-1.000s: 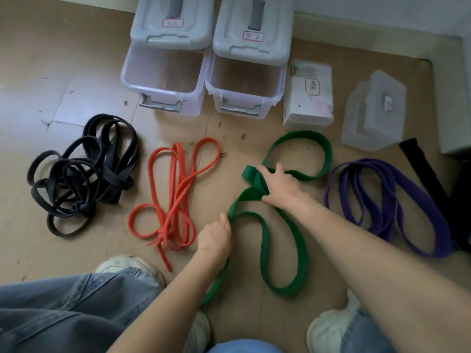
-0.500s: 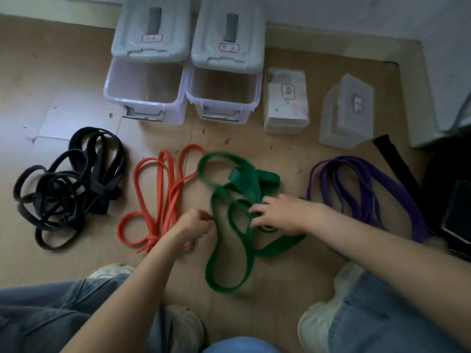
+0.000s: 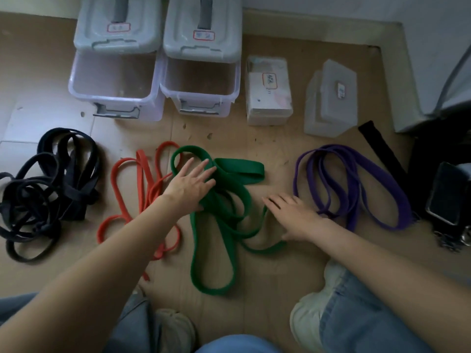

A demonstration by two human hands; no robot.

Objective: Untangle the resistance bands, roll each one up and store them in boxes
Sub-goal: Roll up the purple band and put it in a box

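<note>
Since half a second ago my left hand (image 3: 191,186) has let go of its pinch at the near-left loop and moved up onto the middle of the green band (image 3: 224,215). It lies there flat with its fingers spread, pressing the heap and gripping nothing. My right hand (image 3: 293,215) has come off the band's middle and drifted to its right side. It is flat and loose, palm down, holding nothing, with its thumb close to the strand that trails out toward it. I cannot tell whether it touches that strand.

The green band lies bunched on the floor in several overlapping loops. The orange band (image 3: 142,189) is just left of it, touching or overlapped at the far loop. The purple band (image 3: 351,184) is well to its right, and the black bands (image 3: 46,189) are further left, past the orange. The two open bins (image 3: 153,98) stand beyond the green band with their lids tipped back.

I judge the green band wide, flat, soft and floppy, light enough to lift with two fingers. It looks grippy rather than slick, so the layers may drag on each other. I would take the folded flat end at the far right of the heap, pinching across its width. Then I would draw it away while the other hand pins the pile, so the loops run out without snagging the orange one.
</note>
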